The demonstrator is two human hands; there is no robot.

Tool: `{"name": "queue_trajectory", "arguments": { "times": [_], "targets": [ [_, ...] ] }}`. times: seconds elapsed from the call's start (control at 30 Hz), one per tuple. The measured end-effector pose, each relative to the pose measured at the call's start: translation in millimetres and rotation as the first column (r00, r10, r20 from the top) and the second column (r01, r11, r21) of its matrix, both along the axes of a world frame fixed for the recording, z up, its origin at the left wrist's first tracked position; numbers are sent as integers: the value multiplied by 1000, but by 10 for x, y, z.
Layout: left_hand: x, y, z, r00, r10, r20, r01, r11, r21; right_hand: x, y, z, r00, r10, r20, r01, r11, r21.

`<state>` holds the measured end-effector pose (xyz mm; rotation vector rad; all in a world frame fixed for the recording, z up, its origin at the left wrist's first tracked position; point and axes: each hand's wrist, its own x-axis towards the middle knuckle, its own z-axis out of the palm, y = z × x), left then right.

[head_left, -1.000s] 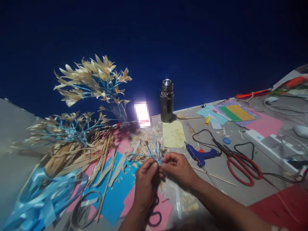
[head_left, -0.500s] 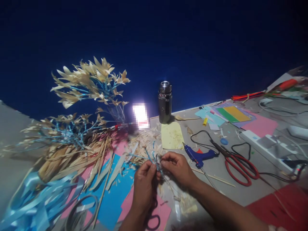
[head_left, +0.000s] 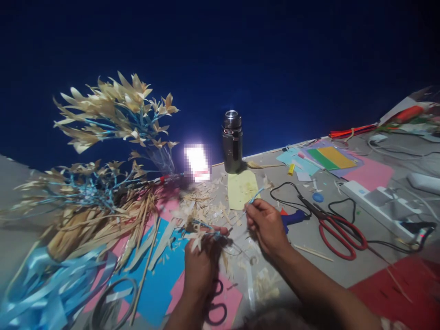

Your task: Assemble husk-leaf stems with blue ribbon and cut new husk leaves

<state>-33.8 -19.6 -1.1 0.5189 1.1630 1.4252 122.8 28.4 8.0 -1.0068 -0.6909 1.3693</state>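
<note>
Pinching one thin blue-wrapped stem [head_left: 255, 197] between thumb and fingertips, your right hand [head_left: 266, 223] holds it raised in front of the yellow sheet [head_left: 238, 191]. Your left hand [head_left: 202, 253] has its fingers curled about a blue-stemmed sprig [head_left: 197, 240] (how tightly, you can't tell from here), above the worktop near the pale shavings [head_left: 199, 200]. Your right hand partly hides the blue glue gun [head_left: 294, 217]; beyond it lie red-handled scissors [head_left: 330, 222].
</note>
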Motion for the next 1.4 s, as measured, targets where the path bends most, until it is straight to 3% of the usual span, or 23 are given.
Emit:
{"name": "queue_trajectory", "arguments": {
  "times": [0.1,0.27,0.47,0.6,0.8,0.9,0.97,1.03,1.13,1.23,1.3,1.4],
  "targets": [
    [15,32,77,993,-71,93,73,997,-16,59,71,59,993,-77,-90,80,996,31],
    [41,29,181,965,-115,236,121,993,-14,57,64,106,993,-20,-115,26,998,49],
    [-2,30,163,981,-123,151,129,991,-34,34,39,40,990,95,-106,-94,996,10],
    [-9,3,159,969,-162,188,175,983,-56,25,46,-14,985,149,-88,-153,988,-32],
    [-6,-5,171,982,-160,97,166,984,-58,60,68,-13,997,72,-12,-71,997,32],
    [-28,3,162,973,-186,138,198,977,-77,159,137,15,994,-103,29,100,989,105],
    [-43,4,151,958,-214,192,233,969,-85,239,187,35,964,-259,59,244,953,181],
    [-49,2,133,949,-232,212,254,963,-84,313,206,68,931,-344,120,307,917,254],
    [-35,3,101,956,-256,140,267,962,-65,414,132,185,907,-288,307,170,918,359],
    [-8,12,86,979,-202,5,202,978,-48,517,-26,395,849,-260,460,42,901,433],
    [4,17,91,987,-156,-39,154,987,-46,560,-117,548,739,-370,562,51,864,502],
    [8,17,110,989,-139,-57,138,990,-29,515,-169,684,528,-450,720,-107,806,583]
  ]
}}
